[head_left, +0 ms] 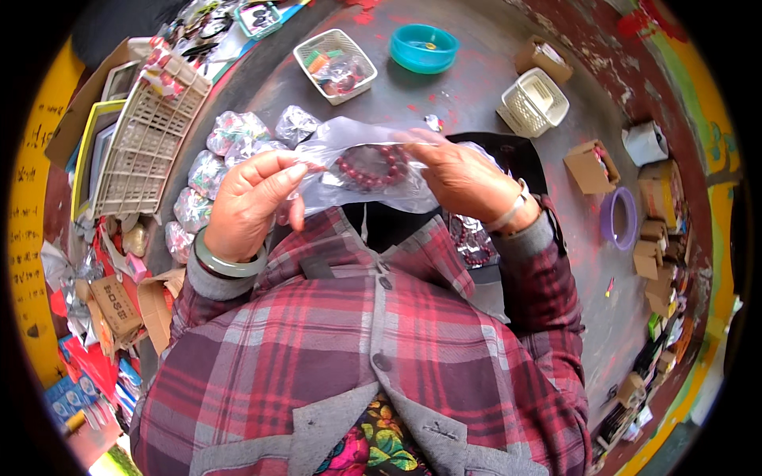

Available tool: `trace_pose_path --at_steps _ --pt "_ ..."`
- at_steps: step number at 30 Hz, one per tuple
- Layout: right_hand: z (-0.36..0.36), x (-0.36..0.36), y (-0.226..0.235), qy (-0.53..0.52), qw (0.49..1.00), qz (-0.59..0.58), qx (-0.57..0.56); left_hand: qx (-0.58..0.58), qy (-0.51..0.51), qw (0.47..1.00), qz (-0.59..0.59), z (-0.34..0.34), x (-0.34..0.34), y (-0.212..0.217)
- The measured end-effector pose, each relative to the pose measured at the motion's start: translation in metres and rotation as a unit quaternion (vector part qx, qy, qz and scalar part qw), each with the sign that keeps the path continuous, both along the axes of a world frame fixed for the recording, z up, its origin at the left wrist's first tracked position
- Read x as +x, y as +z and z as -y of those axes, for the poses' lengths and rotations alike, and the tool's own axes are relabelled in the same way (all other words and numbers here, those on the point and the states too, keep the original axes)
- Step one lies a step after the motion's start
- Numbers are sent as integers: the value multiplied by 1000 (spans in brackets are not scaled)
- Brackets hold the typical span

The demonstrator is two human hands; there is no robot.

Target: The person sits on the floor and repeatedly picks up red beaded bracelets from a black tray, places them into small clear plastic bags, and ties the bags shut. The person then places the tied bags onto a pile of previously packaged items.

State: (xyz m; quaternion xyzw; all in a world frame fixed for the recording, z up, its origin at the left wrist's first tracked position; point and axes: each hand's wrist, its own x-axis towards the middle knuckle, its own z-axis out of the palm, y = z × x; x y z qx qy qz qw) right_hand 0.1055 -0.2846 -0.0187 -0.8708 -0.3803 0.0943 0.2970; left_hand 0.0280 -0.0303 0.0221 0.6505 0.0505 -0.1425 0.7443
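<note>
Hands: apart, one at each side of a clear plastic bag point(349, 135); left hand point(250, 202) pinches its left edge between thumb and fingers, right hand point(472, 178) grips the right side, fingertips partly hidden.
Beads: a ring of dark red beads point(373, 181) between the hands, seen at the bag; whether fully inside, cannot tell.
Surface: grey floor point(579, 278), scuffed, with scattered red patches.
Left of the bag: filled clear bags point(238, 131), clustered, several touching, pale and multicoloured contents.
Beyond the hands: white basket point(357, 89) holding small packaged goods; teal basin point(425, 59) just to its right.
Far right: cream baskets point(520, 119) near a small cardboard box point(544, 59).
Right side: open carton point(586, 170), purple ring point(609, 218) near it, more boxes lining the edge.
Left side: large cream crate point(147, 139), tilted; cartons and mixed packaging heaped below it.
By the right forearm: dark red bead strings point(472, 238), partly covered by the sleeve.
Walls: yellow with dark lettering at left; dark red, green and yellow at right, paint chipped.
</note>
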Motion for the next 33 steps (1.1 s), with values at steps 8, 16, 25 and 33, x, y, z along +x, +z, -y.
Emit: trace_pose_path --at_steps 8,16,25,33 --pt "50 13 28 22 943 -209 258 15 -11 999 -37 -10 4 -7" --pt "239 1 -197 -402 823 -352 191 -20 -7 1000 -6 -11 12 -4" --pt "215 -88 -393 -576 721 -381 -56 -16 5 1000 15 -16 19 -8" --pt "169 -79 -414 -607 677 -384 -161 4 16 1000 7 -11 18 -5"
